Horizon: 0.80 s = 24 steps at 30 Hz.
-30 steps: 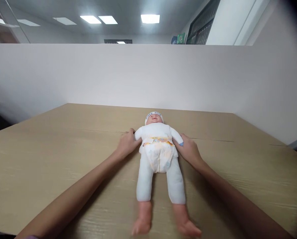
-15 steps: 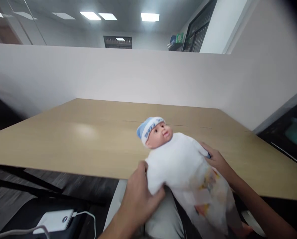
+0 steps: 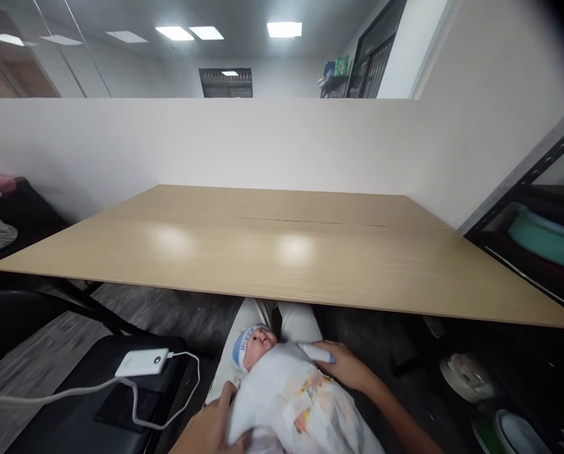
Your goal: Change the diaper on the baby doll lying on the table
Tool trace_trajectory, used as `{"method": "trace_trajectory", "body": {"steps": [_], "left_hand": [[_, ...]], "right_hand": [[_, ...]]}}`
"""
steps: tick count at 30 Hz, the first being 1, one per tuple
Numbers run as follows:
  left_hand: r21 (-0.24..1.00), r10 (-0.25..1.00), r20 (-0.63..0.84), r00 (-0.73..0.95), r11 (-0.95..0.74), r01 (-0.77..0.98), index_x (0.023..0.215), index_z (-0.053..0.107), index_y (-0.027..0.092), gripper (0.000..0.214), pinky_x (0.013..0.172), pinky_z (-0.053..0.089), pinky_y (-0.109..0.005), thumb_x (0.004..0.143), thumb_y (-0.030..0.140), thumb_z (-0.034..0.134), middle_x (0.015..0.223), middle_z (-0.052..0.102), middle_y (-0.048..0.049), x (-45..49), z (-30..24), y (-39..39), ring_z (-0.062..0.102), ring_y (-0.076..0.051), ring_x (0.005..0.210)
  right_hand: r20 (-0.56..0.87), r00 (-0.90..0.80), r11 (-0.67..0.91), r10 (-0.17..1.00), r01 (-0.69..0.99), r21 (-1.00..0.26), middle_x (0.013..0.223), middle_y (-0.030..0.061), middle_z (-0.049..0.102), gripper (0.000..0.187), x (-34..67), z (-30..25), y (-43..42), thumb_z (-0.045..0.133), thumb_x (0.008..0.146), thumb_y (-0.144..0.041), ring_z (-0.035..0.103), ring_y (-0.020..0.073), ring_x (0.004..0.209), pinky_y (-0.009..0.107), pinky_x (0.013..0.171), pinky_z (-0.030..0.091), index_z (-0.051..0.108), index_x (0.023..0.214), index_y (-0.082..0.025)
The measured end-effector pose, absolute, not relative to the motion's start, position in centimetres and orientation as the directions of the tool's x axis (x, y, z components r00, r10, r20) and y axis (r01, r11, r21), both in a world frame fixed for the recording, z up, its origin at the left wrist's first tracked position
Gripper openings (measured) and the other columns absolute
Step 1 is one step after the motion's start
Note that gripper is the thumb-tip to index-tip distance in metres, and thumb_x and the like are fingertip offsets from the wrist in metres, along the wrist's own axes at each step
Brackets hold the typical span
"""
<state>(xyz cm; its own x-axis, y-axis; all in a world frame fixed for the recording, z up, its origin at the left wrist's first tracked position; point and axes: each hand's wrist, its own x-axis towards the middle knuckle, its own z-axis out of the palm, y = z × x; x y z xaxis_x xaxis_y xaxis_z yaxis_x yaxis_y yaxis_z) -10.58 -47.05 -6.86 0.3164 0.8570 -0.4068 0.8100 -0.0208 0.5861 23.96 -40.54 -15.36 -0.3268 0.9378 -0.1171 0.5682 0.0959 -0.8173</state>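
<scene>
A baby doll [image 3: 286, 394] in white clothes with an orange and yellow print lies face up across my lap. It wears a blue and white knit-style cap [image 3: 244, 345] with lettering on the band. My left hand [image 3: 215, 416] is closed on the doll's sleeve at its near side, its lower fingers partly hidden by the cloth. On the far side, my right hand [image 3: 345, 366] grips the other sleeve near a small blue cuff. Light trousers [image 3: 300, 321] show beneath and beyond the doll.
A wooden table [image 3: 272, 246] spans the view just past my knees, its front edge close to the doll. At left, a white power bank [image 3: 142, 362] with a cable rests on a black chair [image 3: 97, 403]. A dark shelf rack [image 3: 503, 202] stands at right.
The doll has come down and back from above the table's edge onto my lap, both hands moving with it. The view has shifted, showing more of the chair and floor.
</scene>
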Motion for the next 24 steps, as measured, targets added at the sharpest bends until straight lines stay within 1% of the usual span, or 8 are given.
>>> {"method": "trace_trajectory", "body": {"steps": [3,6,9,11,14,17,20,24], "left_hand": [[0.538,0.837,-0.449,0.312,-0.026,0.843,0.132,0.064,0.021,0.041,0.094,0.059,-0.047,0.098,0.041,0.070,0.130,0.067,-0.0106,-11.3,-7.9,-46.5,0.067,-0.028,0.116],[0.477,0.809,-0.493,0.320,-0.056,0.877,0.126,0.070,0.021,0.046,0.099,0.054,-0.056,0.086,0.041,0.079,0.119,0.074,-0.0139,-12.1,-8.0,-46.0,0.069,-0.037,0.114],[0.280,0.734,-0.565,0.377,-0.259,0.924,0.122,0.073,0.013,0.053,0.105,0.045,-0.065,0.076,0.037,0.082,0.117,0.075,-0.0224,-11.6,-6.1,-44.8,0.066,-0.049,0.118],[0.201,0.744,-0.509,0.434,-0.387,0.900,0.126,0.071,0.010,0.053,0.109,0.040,-0.066,0.082,0.040,0.076,0.128,0.070,-0.0252,-9.9,-4.3,-43.5,0.060,-0.050,0.127],[0.444,0.751,-0.211,0.626,-0.497,0.746,0.141,0.060,0.020,0.050,0.118,0.035,-0.057,0.098,0.046,0.061,0.146,0.061,-0.0175,-6.3,-2.8,-41.3,0.051,-0.038,0.139],[0.722,0.572,-0.010,0.820,-0.564,0.401,0.140,0.058,0.027,0.042,0.114,0.042,-0.042,0.102,0.045,0.058,0.137,0.065,-0.0095,-3.1,-4.6,-39.7,0.057,-0.027,0.129],[0.778,0.440,0.072,0.895,-0.586,0.226,0.131,0.065,0.026,0.035,0.108,0.043,-0.040,0.099,0.041,0.064,0.128,0.068,-0.0084,-1.7,-8.1,-39.1,0.059,-0.026,0.120],[0.833,0.496,0.148,0.856,-0.529,0.163,0.118,0.070,0.024,0.028,0.106,0.041,-0.039,0.096,0.041,0.070,0.122,0.070,-0.0074,-1.8,-10.6,-39.4,0.059,-0.024,0.115]], "right_hand": [[-0.098,-0.183,0.052,0.978,0.674,-0.736,0.123,0.0064,0.075,0.029,24.6,-17.4,-41.0,0.066,0.088,-0.038,0.065,0.0323,0.122,0.048,0.110,0.045,0.078,0.114,-0.032],[-0.112,-0.152,0.016,0.982,0.659,-0.752,0.112,0.0081,0.077,0.033,24.7,-16.0,-42.5,0.055,0.098,-0.049,0.068,0.0302,0.111,0.045,0.102,0.050,0.079,0.105,-0.027],[-0.194,-0.255,-0.019,0.947,0.559,-0.829,0.098,0.0065,0.079,0.043,23.9,-13.6,-44.1,0.051,0.101,-0.055,0.071,0.0259,0.096,0.036,0.088,0.052,0.079,0.097,-0.022],[-0.180,-0.252,-0.009,0.951,0.559,-0.829,0.096,0.0066,0.080,0.042,23.4,-12.7,-44.7,0.054,0.100,-0.053,0.072,0.0249,0.091,0.033,0.083,0.051,0.080,0.096,-0.021],[-0.136,-0.220,0.032,0.966,0.622,-0.782,0.090,0.0072,0.079,0.042,23.0,-12.7,-44.7,0.051,0.101,-0.047,0.070,0.0244,0.086,0.034,0.080,0.049,0.082,0.090,-0.022],[-0.110,-0.219,0.066,0.970,0.665,-0.744,0.083,0.0066,0.077,0.043,23.0,-13.3,-44.5,0.049,0.102,-0.042,0.069,0.0234,0.082,0.033,0.078,0.047,0.081,0.083,-0.022],[-0.097,-0.217,0.082,0.971,0.689,-0.720,0.079,0.0051,0.076,0.042,23.6,-14.3,-44.1,0.048,0.101,-0.038,0.069,0.0226,0.080,0.032,0.076,0.045,0.078,0.077,-0.021],[-0.136,-0.140,0.016,0.981,0.753,-0.658,0.086,0.0079,0.078,0.044,25.3,-16.2,-43.3,0.045,0.101,-0.041,0.072,0.0257,0.084,0.034,0.076,0.047,0.080,0.084,-0.020]]}}
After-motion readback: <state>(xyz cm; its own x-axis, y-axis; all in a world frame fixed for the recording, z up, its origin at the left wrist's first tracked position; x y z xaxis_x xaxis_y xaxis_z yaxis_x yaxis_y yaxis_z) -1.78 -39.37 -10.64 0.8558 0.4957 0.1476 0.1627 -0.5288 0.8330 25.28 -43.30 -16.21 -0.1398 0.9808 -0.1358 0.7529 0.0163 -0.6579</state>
